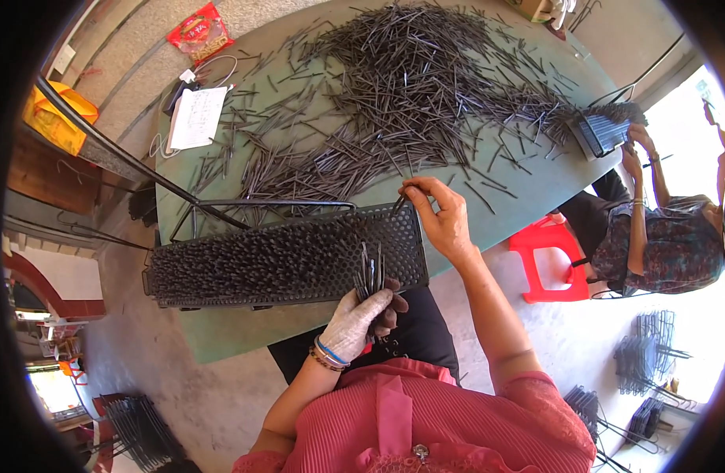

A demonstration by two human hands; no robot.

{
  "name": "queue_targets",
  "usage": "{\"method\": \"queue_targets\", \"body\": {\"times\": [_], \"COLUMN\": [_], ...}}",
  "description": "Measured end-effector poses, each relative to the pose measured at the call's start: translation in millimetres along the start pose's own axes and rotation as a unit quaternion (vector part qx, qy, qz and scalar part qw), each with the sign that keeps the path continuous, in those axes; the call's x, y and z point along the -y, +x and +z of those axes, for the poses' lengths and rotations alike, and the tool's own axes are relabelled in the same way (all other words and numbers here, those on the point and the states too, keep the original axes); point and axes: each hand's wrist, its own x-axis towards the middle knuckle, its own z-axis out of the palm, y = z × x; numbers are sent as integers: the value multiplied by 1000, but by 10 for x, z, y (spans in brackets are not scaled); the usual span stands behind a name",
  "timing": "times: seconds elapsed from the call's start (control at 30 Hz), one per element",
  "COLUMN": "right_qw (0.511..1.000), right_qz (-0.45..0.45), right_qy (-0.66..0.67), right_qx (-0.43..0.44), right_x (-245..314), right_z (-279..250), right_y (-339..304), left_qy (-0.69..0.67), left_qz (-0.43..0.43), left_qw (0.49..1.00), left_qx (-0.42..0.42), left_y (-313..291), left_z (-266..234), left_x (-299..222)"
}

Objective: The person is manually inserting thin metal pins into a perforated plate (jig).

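Observation:
In front of me lies a long black perforated rack (407, 256), its left and middle holes packed with upright dark sticks (244, 266). The right end shows bare holes. My left hand (348, 323), in a pale glove with dark fingertips, is closed around a bundle of dark sticks (370, 272) at the rack's near edge. My right hand (443, 219) is bare, its thumb and fingers pinched on a thin dark stick (399, 203) over the rack's far right corner. Beyond the rack a large heap of loose dark sticks (418, 71) covers much of the green table (528, 189).
A co-worker (662, 229) at the right handles another rack (603, 132) at the table's edge, near a red plastic stool (548, 256). A paper sheet (198, 118) and a red packet (200, 33) lie far left. Wire racks (646, 355) stand on the floor.

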Motion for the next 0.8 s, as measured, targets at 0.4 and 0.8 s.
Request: {"method": "queue_targets", "body": {"times": [0.4,0.8], "right_qw": [997,988], "right_qz": [-19,-94], "right_qy": [-59,-122], "right_qx": [-53,4], "right_x": [-21,-110], "right_z": [67,107], "right_y": [-104,-160], "left_qy": [-23,-7], "left_qz": [-13,-12], "left_qw": [1000,1000], "left_qx": [-3,-10], "left_y": [-10,-12], "left_z": [-9,1], "left_x": [9,9]}}
